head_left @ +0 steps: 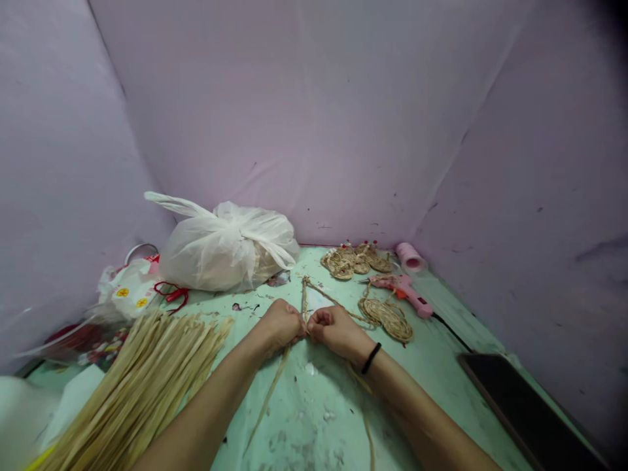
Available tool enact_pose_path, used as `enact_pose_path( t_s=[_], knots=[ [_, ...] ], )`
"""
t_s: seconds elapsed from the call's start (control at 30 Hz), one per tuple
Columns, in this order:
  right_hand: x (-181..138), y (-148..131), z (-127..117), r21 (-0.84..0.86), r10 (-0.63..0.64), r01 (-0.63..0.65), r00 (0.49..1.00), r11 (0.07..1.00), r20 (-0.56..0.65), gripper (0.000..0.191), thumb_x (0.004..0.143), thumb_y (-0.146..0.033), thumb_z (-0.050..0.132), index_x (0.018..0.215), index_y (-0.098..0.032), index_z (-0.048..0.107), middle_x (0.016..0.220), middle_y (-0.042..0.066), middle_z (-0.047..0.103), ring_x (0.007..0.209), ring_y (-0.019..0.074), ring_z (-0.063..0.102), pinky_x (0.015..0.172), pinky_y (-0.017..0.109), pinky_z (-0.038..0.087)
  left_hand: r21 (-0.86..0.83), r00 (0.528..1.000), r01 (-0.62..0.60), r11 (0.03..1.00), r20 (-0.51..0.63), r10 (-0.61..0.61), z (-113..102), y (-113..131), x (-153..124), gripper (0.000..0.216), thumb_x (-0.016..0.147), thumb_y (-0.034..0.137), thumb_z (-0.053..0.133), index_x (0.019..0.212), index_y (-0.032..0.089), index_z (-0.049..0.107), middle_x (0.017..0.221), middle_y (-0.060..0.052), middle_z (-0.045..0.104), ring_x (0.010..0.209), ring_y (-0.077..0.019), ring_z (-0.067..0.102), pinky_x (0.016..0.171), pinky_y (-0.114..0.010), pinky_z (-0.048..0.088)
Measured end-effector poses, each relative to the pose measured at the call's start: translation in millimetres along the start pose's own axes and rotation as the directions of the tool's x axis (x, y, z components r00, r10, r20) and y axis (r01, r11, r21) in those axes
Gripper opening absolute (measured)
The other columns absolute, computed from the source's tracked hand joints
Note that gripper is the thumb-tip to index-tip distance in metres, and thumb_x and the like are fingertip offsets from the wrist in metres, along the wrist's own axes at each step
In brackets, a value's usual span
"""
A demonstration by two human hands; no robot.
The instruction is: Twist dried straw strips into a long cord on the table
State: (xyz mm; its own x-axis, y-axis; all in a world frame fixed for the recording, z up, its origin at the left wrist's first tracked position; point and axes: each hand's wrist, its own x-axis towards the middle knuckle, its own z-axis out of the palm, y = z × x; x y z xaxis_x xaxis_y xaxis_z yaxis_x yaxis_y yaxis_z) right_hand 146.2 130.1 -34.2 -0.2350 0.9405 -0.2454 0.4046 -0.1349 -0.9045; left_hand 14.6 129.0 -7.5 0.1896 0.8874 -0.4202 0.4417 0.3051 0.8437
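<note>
My left hand (280,324) and my right hand (336,329) meet at the middle of the green table (314,418), both pinched shut on a braided straw cord (305,296). The braid runs from the fingers away toward the wall. Loose straw strands (267,399) trail from the hands back toward me. A black band sits on my right wrist. A flat straw coil (387,315) lies just right of my right hand, linked by a length of cord.
A bundle of straw stalks (142,386) lies at the left. Behind it sit a tied white plastic bag (226,245) and small packets (128,288). Several finished straw coils (356,260), a pink glue gun (405,291), a pink roll (409,256) and a dark tablet (520,405) lie to the right.
</note>
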Motion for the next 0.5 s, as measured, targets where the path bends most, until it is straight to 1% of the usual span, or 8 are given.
enact_pose_path(
  t_s=[0.07, 0.1, 0.17, 0.23, 0.3, 0.37, 0.43, 0.5],
  knots=[
    [-5.0, -6.8, -4.6, 0.128, 0.076, -0.087, 0.993, 0.988, 0.085, 0.011, 0.063, -0.015, 0.048, 0.053, -0.013, 0.053, 0.047, -0.001, 0.053, 0.037, 0.0041, 0.033, 0.036, 0.018, 0.022, -0.013, 1.0, -0.017, 1.0, -0.012, 0.017, 1.2, 0.5, 0.5, 0.013, 0.051, 0.004, 0.044, 0.042, 0.013, 0.047, 0.029, 0.006, 0.033, 0.028, -0.0037, 0.021, 0.034, -0.02, 0.013],
    [-7.6, -9.9, -8.1, 0.204, 0.105, -0.133, 0.984, 0.97, 0.143, 0.012, 0.065, -0.016, 0.048, 0.054, -0.013, 0.054, 0.049, 0.0, 0.056, 0.036, 0.0042, 0.037, 0.036, 0.017, 0.024, -0.021, 1.0, -0.024, 0.999, -0.013, 0.024, 1.7, 0.5, 0.8, 0.013, 0.051, 0.004, 0.044, 0.042, 0.012, 0.048, 0.029, 0.005, 0.034, 0.028, -0.0038, 0.022, 0.034, -0.02, 0.013],
    [-11.9, -13.7, -15.8, 0.337, 0.142, -0.22, 0.96, 0.916, 0.241, 0.011, 0.066, -0.018, 0.05, 0.06, -0.012, 0.057, 0.055, 0.003, 0.061, 0.04, 0.0061, 0.046, 0.038, 0.017, 0.033, -0.028, 0.999, -0.038, 0.999, -0.015, 0.038, 2.3, 0.4, 1.2, 0.013, 0.052, 0.005, 0.045, 0.042, 0.012, 0.05, 0.03, 0.005, 0.036, 0.029, -0.0042, 0.023, 0.035, -0.02, 0.014],
    [-13.9, -14.0, -21.8, 0.405, 0.161, -0.274, 0.943, 0.872, 0.292, 0.008, 0.065, -0.017, 0.053, 0.065, -0.011, 0.059, 0.06, 0.004, 0.064, 0.044, 0.008, 0.052, 0.043, 0.019, 0.04, -0.029, 0.999, -0.045, 0.999, -0.014, 0.045, 2.3, 0.3, 1.0, 0.013, 0.054, 0.006, 0.046, 0.043, 0.012, 0.051, 0.03, 0.004, 0.037, 0.03, -0.0043, 0.024, 0.035, -0.02, 0.015],
    [-14.1, -12.5, -24.3, 0.429, 0.161, -0.274, 0.946, 0.861, 0.28, 0.006, 0.063, -0.016, 0.057, 0.067, -0.011, 0.06, 0.061, 0.004, 0.065, 0.044, 0.0068, 0.051, 0.044, 0.018, 0.04, -0.036, 0.999, -0.052, 0.998, -0.008, 0.051, 1.8, 0.5, 0.2, 0.013, 0.056, 0.009, 0.047, 0.045, 0.012, 0.052, 0.031, 0.004, 0.037, 0.03, -0.0042, 0.024, 0.036, -0.02, 0.015],
    [-13.7, -12.2, -23.3, 0.437, 0.189, -0.28, 0.952, 0.855, 0.241, 0.004, 0.062, -0.014, 0.059, 0.065, -0.011, 0.059, 0.061, 0.003, 0.065, 0.043, 0.0047, 0.048, 0.043, 0.016, 0.039, -0.05, 0.998, -0.061, 0.997, -0.002, 0.061, 1.4, 0.6, -0.3, 0.012, 0.058, 0.011, 0.048, 0.047, 0.012, 0.053, 0.032, 0.004, 0.037, 0.031, -0.0043, 0.025, 0.036, -0.019, 0.015],
    [-14.1, -14.5, -20.2, 0.439, 0.233, -0.299, 0.952, 0.847, 0.199, 0.003, 0.062, -0.013, 0.06, 0.063, -0.012, 0.057, 0.057, 0.0, 0.062, 0.042, 0.0042, 0.047, 0.044, 0.016, 0.039, -0.066, 0.998, -0.065, 0.996, -0.003, 0.065, 1.7, 0.1, 0.2, 0.011, 0.058, 0.012, 0.048, 0.048, 0.012, 0.053, 0.033, 0.004, 0.038, 0.031, -0.0043, 0.025, 0.036, -0.019, 0.016],
    [-15.5, -18.7, -16.5, 0.433, 0.266, -0.315, 0.949, 0.845, 0.17, 0.006, 0.064, -0.011, 0.058, 0.061, -0.013, 0.054, 0.051, -0.002, 0.058, 0.042, 0.0047, 0.048, 0.047, 0.017, 0.042, -0.082, 0.998, -0.066, 0.994, -0.011, 0.065, 2.7, -1.4, 1.6, 0.01, 0.058, 0.013, 0.049, 0.049, 0.013, 0.052, 0.034, 0.004, 0.039, 0.031, -0.0043, 0.025, 0.035, -0.019, 0.016]
  ],
)
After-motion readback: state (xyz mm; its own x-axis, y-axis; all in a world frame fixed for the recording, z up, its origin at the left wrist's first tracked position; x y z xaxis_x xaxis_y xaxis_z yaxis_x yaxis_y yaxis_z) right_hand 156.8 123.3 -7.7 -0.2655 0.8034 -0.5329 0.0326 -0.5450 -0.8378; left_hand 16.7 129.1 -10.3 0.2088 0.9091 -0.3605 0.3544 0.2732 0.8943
